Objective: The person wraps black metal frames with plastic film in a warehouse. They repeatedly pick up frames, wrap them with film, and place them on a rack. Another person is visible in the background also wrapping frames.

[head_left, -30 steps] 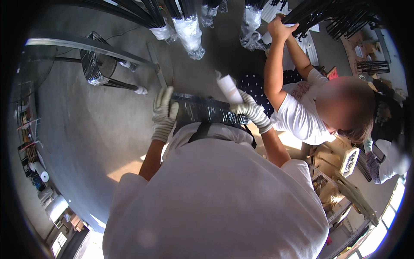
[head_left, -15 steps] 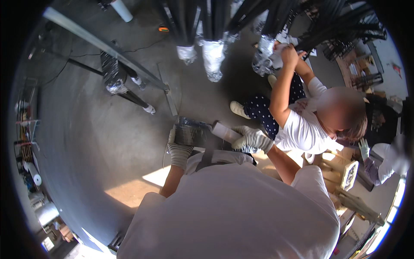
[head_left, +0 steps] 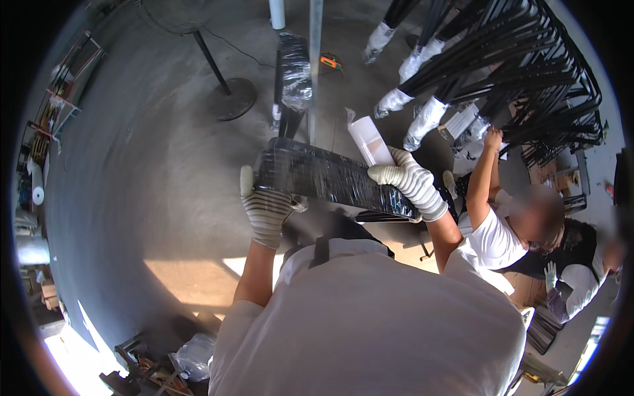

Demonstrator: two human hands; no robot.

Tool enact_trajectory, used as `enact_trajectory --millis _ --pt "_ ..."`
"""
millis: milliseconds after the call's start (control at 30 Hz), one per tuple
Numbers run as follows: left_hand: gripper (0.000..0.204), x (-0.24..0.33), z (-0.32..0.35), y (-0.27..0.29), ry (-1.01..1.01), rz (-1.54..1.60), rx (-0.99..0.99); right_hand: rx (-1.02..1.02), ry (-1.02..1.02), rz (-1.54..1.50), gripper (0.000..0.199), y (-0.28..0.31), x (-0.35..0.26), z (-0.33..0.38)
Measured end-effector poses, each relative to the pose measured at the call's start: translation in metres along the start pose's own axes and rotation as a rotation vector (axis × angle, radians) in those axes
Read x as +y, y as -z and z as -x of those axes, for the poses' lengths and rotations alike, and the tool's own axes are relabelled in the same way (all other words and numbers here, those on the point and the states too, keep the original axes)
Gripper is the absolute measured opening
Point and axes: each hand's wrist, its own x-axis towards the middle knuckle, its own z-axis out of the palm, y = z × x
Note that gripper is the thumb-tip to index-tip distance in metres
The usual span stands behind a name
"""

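A long black bundle (head_left: 330, 173), wound in shiny clear film, lies slantwise across the front of my body. My left hand (head_left: 265, 214), in a striped knit glove, grips its left end, with the thumb on the near left side. In a matching glove, my right hand (head_left: 417, 186) is closed at the bundle's right part and holds a white roll of stretch film (head_left: 371, 141). The roll points up and away from the bundle's far edge, a loose film tail at its top. My right fingers are partly hidden.
A film-wrapped black piece (head_left: 295, 72) stands ahead beside an upright metal post (head_left: 316, 79). Left of it is a round-based stand (head_left: 231, 99). Many black bent tubes (head_left: 528, 72) with wrapped ends fill the right. A co-worker (head_left: 485, 231) works there; another person (head_left: 581, 284) is farther right.
The view has turned left. The black bundle, formerly close to my body, is now held farther out and shows lengthwise. The roll in my right hand has swung to point more upward.
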Motion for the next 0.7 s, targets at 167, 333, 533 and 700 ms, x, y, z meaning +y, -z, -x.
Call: enact_trajectory --millis 167,333,533,700 --pt "0.061 0.103 -0.021 -0.002 0.013 -0.257 -0.015 -0.099 0.044 -0.215 0.045 -0.062 -0.047 -0.047" --pt "0.059 0.179 -0.066 -0.003 -0.207 -0.365 0.253 -0.075 -0.016 -0.348 0.043 -0.114 -0.063 -0.108" --pt "0.06 0.278 -0.106 0.03 -0.162 -0.296 0.209 -0.037 -0.124 -0.483 0.047 -0.178 -0.064 -0.183" --pt "0.065 0.338 -0.139 0.055 -0.118 -0.327 0.395 -0.028 -0.263 -0.51 0.049 -0.217 -0.073 -0.227"
